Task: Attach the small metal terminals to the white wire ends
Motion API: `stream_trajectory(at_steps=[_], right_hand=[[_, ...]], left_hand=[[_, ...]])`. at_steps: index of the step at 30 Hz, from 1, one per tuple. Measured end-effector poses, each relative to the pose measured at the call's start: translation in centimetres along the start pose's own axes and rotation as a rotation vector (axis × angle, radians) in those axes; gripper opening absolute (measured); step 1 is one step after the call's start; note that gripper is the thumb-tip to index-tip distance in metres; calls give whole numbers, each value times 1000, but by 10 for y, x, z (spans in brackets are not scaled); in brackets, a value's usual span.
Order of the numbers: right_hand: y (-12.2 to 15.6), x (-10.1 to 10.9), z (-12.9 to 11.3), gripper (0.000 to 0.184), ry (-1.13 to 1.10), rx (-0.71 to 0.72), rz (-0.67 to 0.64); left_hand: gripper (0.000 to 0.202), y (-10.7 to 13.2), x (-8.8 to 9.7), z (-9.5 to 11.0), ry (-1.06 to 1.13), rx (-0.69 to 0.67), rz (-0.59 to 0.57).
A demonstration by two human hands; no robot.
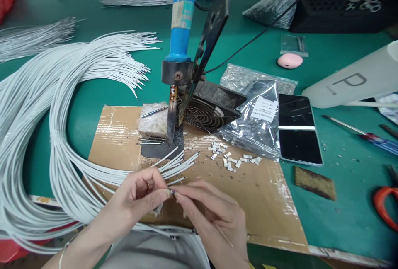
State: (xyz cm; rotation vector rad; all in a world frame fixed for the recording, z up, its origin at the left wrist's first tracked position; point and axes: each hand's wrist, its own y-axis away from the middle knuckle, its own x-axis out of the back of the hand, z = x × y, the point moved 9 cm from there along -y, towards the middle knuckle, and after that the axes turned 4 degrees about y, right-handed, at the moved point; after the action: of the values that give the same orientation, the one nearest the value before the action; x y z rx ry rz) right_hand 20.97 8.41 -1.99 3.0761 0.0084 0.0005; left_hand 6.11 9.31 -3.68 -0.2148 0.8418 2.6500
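My left hand (pixel 141 196) is closed in a pinch on the end of a white cable, mostly hidden by the fingers. Opposite it, my right hand (pixel 214 211) pinches at the same tiny dark tip; what its fingers grip is too small to make out. A thin strand of wire (pixel 222 232) runs across the right palm. Just beyond the hands lie the loose ends of a bundle of white cables (pixel 178 168). Above them a blue soldering iron (pixel 180 32) hangs tip-down in a black stand (pixel 211 28). Small metal terminals (pixel 230 161) are scattered on the cardboard (pixel 267 202).
Large coils of white cable (pixel 34 95) fill the left side. A black fan (pixel 208 111) stands behind the iron's tip. To the right are plastic bags of parts (pixel 261 128), a phone (pixel 300 144), a white tumbler (pixel 351 78), a screwdriver (pixel 370 136) and red-handled scissors (pixel 384 207).
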Motion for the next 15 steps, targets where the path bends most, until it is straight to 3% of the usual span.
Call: stream_trajectory(at_steps=[7,12,15], right_hand=[[-4,-3,-5,32,10,97,-137],[-2,-1,-32,31,244,399,-182],[-1,-3,-45,29,300,485,-268]], left_hand=[[35,2,1,2,-16,27,-56],[35,4,1,2,-34,52,-75],[31,6,2,5,-68,34,-58]])
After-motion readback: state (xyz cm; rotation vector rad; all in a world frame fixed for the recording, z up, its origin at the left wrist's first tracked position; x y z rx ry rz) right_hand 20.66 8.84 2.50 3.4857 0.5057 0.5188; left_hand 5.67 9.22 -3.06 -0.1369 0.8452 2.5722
